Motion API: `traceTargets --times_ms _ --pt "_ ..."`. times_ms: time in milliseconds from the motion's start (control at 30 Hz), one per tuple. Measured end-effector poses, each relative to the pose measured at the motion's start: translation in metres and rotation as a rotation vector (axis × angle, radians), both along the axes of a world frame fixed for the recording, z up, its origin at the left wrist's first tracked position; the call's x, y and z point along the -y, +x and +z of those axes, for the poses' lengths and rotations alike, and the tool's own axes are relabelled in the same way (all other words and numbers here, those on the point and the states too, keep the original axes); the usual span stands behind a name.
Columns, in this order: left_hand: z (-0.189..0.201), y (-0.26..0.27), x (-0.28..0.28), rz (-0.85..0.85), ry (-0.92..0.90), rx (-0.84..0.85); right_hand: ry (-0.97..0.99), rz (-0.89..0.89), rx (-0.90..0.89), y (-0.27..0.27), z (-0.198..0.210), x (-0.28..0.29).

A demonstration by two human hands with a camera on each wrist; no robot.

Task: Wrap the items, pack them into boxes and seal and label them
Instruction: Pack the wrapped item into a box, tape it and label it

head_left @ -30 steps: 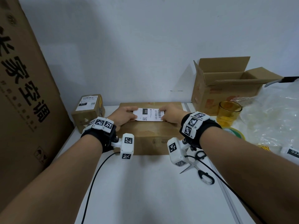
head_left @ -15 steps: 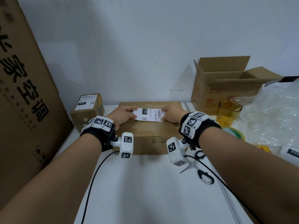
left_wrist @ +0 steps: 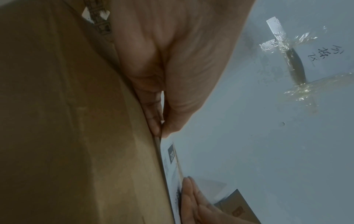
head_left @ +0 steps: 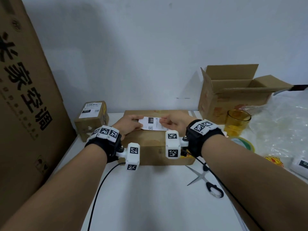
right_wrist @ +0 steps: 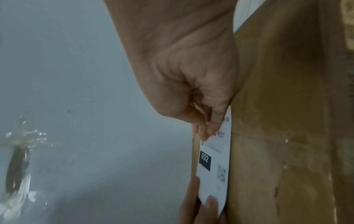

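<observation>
On top of the sealed cardboard box (head_left: 156,130), at the middle of the white table (head_left: 150,189), both hands meet over a white shipping label (head_left: 152,123). The left hand (head_left: 129,125) reaches in from the left with its forearm low over the table; its grip is a pinch, thumb over fingers, closed on the label's left end, as the left wrist view shows. The right hand (head_left: 173,122) comes from the right with the wrist raised and turned, the fingers curled and pinching the label's right portion near its far edge; the right wrist view shows a thin tan strip at that edge, though whether it is backing paper cannot be told.

The label lies nearly flat on the box top, its long axis running left to right along the box's own length, its printed face upward, the black "032" block toward the left end.

A smaller labelled box (head_left: 91,118) stands at the left rear, an open carton (head_left: 233,94) at the right rear, an amber glass (head_left: 237,121) just before it, and scissors (head_left: 206,182) lie near the right forearm.
</observation>
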State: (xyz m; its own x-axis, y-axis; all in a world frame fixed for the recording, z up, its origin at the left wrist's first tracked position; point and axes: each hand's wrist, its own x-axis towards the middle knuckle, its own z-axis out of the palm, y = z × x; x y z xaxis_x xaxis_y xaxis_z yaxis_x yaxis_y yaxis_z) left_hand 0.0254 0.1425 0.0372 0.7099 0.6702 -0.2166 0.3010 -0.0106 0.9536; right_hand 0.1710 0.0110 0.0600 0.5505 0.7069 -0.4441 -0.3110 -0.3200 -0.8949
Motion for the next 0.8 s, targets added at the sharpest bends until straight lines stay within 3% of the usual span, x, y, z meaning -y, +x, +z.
traceTargets --times_ms 100,200,333,467,600,800 --pt "-0.001 0.000 0.000 -0.008 0.003 0.012 0.035 -0.098 0.056 0.006 -0.005 -0.003" --pt "-0.001 0.000 -0.001 -0.020 -0.006 0.024 -0.005 -0.069 0.296 0.017 -0.013 -0.001" --pt "-0.004 0.000 -0.003 -0.021 -0.001 0.035 -0.276 0.163 0.859 0.009 -0.009 0.007" --pt "-0.003 0.000 -0.002 -0.014 0.015 0.044 -0.503 0.478 1.154 -0.013 -0.019 0.007" --pt "-0.003 0.000 0.000 -0.026 0.038 0.035 -0.674 0.552 1.261 -0.030 -0.036 0.013" --pt "-0.007 0.001 -0.006 -0.040 0.019 0.038 -0.658 0.578 1.274 -0.061 -0.040 0.034"
